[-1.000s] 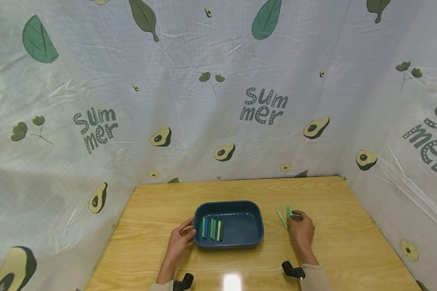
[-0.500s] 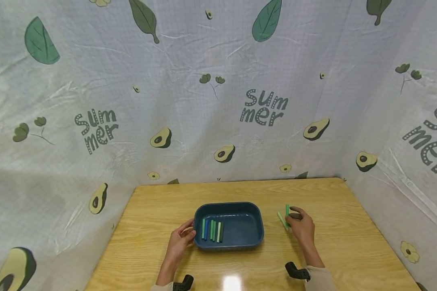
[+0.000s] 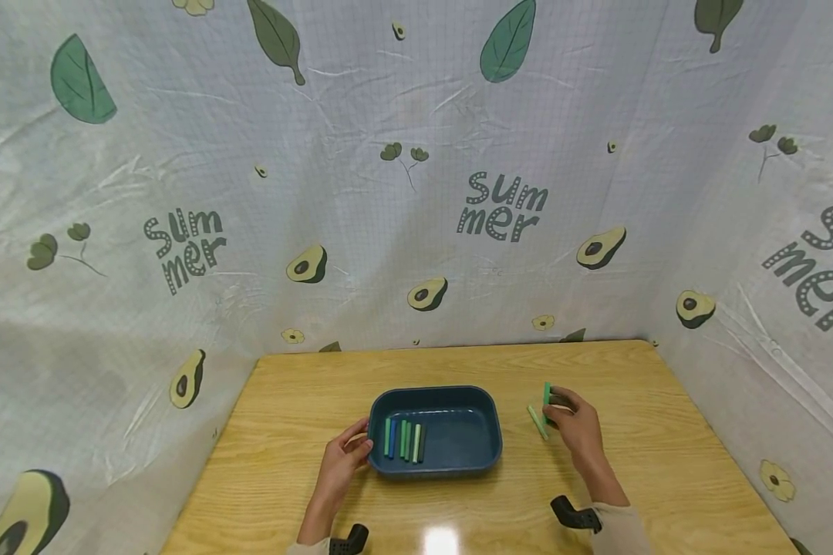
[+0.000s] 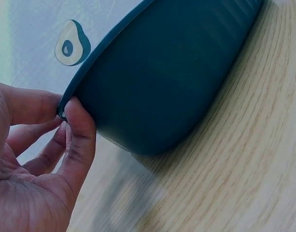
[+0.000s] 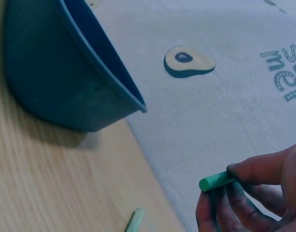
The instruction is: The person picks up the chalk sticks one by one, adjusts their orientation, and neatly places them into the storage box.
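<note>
A dark blue tray [image 3: 461, 443] stands on the table in the head view. Its left rim is pinched between the thumb and fingers of my left hand [image 3: 338, 466], as the left wrist view shows up close. To the right of the tray, my right hand [image 3: 579, 430] pinches a green chalk stick [image 5: 215, 181] between thumb and fingers, raised above the tabletop. Dark dust marks those fingertips. Below it, a pale green chalk stick [image 3: 537, 423] lies slanted on the table. Inside the tray's left half, several chalk sticks stand side by side in a row, among them a blue chalk stick [image 3: 392, 439].
The wooden table [image 3: 298, 378] runs back to a white patterned sheet [image 3: 361, 231] that hangs behind and along both sides. Bare tray floor shows to the right of the row. Black camera mounts [image 3: 349, 539] sit on both wrists.
My right hand has lifted the green chalk stick off the table beside the pale green one, its wrist shifting slightly right. My left hand keeps its hold on the tray rim.
</note>
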`<state>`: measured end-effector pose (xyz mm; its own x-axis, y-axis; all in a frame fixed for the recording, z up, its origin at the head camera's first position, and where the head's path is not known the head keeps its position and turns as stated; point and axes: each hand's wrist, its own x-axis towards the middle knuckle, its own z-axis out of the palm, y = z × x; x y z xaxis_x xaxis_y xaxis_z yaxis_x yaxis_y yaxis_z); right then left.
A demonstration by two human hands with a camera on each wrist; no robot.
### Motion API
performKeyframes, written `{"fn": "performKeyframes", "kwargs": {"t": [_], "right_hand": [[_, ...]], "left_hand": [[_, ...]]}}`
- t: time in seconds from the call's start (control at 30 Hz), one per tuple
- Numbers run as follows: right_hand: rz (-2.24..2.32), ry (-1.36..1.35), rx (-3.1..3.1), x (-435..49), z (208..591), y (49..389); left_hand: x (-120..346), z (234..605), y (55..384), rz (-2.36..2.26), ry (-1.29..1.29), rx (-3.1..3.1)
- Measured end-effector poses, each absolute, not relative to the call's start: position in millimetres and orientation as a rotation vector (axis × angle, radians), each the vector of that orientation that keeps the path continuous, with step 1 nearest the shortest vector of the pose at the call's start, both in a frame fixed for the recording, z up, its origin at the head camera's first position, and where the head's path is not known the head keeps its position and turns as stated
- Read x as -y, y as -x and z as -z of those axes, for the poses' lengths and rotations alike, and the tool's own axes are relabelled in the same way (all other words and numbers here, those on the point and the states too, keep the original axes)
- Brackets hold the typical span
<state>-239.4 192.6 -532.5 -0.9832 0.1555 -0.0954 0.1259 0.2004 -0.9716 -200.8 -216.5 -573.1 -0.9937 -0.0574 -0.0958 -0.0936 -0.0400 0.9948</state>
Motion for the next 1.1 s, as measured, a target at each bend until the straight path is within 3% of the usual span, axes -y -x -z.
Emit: {"fn": "performKeyframes", "kwargs": {"t": [1.1], "right_hand": [[-2.335, -0.021, 2.298, -158, 490, 242]], "left_hand": [[212, 567, 198, -2.235, 0.212, -2.168]]}}
